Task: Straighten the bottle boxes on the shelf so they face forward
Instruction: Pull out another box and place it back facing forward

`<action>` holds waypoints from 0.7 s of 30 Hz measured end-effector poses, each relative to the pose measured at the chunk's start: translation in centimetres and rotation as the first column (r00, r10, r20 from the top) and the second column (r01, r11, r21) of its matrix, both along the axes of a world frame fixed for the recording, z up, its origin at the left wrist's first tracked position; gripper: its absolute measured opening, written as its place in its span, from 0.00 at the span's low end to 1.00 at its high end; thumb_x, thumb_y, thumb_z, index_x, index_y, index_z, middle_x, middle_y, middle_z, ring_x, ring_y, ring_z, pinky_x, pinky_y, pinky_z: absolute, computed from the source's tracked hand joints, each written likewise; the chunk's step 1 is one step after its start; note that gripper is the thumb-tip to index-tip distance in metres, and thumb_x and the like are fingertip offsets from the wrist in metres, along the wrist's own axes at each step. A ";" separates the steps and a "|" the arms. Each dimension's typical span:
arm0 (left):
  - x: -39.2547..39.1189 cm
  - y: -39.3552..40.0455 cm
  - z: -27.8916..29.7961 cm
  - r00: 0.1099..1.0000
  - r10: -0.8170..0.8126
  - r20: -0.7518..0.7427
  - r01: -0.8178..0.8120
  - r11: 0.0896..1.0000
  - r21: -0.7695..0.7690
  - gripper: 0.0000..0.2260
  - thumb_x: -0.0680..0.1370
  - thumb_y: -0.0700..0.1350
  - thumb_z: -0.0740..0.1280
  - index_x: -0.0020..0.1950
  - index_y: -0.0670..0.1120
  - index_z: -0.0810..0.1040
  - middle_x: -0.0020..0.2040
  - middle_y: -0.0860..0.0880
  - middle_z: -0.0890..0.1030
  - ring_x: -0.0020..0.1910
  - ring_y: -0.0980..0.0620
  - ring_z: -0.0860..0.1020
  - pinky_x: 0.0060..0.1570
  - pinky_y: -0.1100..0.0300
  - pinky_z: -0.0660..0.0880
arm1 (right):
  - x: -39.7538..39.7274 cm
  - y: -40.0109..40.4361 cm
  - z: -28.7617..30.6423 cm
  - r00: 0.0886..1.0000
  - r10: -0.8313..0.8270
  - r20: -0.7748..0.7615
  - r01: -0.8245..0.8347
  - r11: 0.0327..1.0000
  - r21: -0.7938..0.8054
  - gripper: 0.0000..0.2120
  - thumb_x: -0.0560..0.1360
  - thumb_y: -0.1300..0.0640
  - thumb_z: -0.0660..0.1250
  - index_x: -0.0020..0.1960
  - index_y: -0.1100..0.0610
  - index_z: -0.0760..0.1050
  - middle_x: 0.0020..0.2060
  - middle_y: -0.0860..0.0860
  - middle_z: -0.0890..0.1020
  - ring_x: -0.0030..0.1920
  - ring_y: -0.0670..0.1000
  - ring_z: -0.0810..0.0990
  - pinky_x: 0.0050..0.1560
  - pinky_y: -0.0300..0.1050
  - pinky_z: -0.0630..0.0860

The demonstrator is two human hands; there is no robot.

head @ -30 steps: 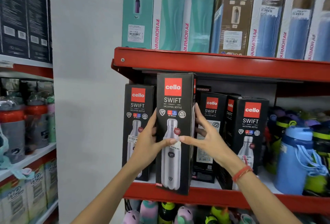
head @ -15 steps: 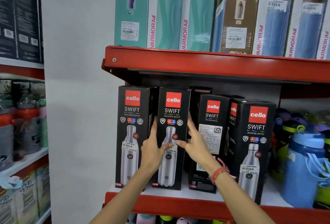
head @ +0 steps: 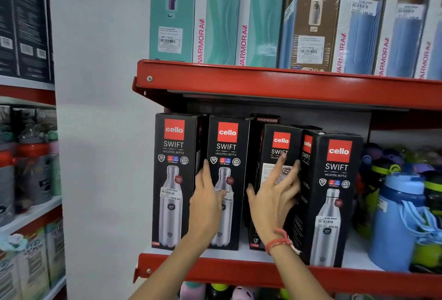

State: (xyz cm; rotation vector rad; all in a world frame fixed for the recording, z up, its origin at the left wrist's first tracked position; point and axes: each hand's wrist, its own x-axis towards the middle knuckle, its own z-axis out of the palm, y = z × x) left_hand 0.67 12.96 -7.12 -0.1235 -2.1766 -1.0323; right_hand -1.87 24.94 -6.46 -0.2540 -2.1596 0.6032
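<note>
Bottle boxes (head: pixel 226 183) near the shelf's (head: pixel 263 273) front edge look stiff, tall, tippable; left hand (head: pixel 207 200) rests flat, right hand (head: pixel 275 194) fingers (head: pixel 281 164) spread wide on a turned box (head: pixel 278 146), best gripped by side edges.

Black boxes (head: pixel 226 180) with red logos on a red shelf (head: pixel 263 273).

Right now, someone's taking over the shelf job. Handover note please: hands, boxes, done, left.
Left hand: open, flat on the second black Cello Swift box from the left.
Right hand: open, fingers spread over the third black box, not yet gripping.
Done: far-left black box and the second stand upright, fronts forward.
Left: third box shows its printed side panel, so turn it; the fourth black box sits angled near the red shelf edge.
</note>
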 end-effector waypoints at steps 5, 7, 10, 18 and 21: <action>1.5 0.5 0.4 0.990 0.005 -0.144 -0.019 0.995 -0.101 0.31 0.77 0.39 0.66 0.77 0.46 0.56 0.77 0.44 0.58 0.68 0.44 0.71 0.63 0.52 0.71 | 0.5 0.9 0.1 0.994 0.104 -0.036 -0.104 0.994 -0.020 0.48 0.68 0.55 0.74 0.78 0.53 0.47 0.73 0.68 0.52 0.63 0.69 0.63 0.51 0.64 0.76; 1.9 0.6 0.6 0.975 -0.022 -0.219 -0.004 0.993 -0.115 0.29 0.77 0.40 0.66 0.76 0.45 0.59 0.75 0.45 0.62 0.72 0.47 0.65 0.67 0.60 0.64 | 1.6 1.9 0.6 0.976 0.197 -0.091 -0.199 0.980 -0.007 0.47 0.71 0.53 0.72 0.78 0.50 0.43 0.74 0.65 0.48 0.66 0.67 0.60 0.56 0.64 0.74; 2.5 1.1 1.1 0.973 -0.113 -0.202 0.098 0.992 -0.081 0.28 0.77 0.44 0.67 0.75 0.47 0.61 0.68 0.48 0.71 0.66 0.52 0.70 0.67 0.59 0.66 | 4.5 3.7 2.2 0.913 0.374 -0.162 -0.380 0.925 -0.009 0.44 0.74 0.51 0.69 0.77 0.45 0.42 0.75 0.58 0.44 0.71 0.62 0.54 0.64 0.51 0.66; 5.2 2.6 3.2 0.755 -0.611 0.236 0.589 0.791 0.166 0.44 0.70 0.45 0.76 0.75 0.58 0.49 0.71 0.57 0.68 0.63 0.68 0.71 0.61 0.69 0.69 | 9.9 9.2 5.3 0.716 0.689 -0.114 -0.697 0.695 -0.176 0.47 0.65 0.38 0.71 0.76 0.40 0.48 0.75 0.44 0.51 0.74 0.45 0.55 0.71 0.45 0.56; 5.2 3.2 2.7 0.711 -0.680 0.177 0.643 0.731 0.227 0.44 0.68 0.34 0.75 0.72 0.58 0.52 0.63 0.63 0.71 0.51 0.80 0.73 0.46 0.79 0.71 | 9.3 10.6 5.1 0.628 0.777 -0.051 -0.765 0.604 -0.225 0.50 0.61 0.35 0.71 0.76 0.39 0.49 0.76 0.41 0.54 0.75 0.41 0.53 0.75 0.50 0.55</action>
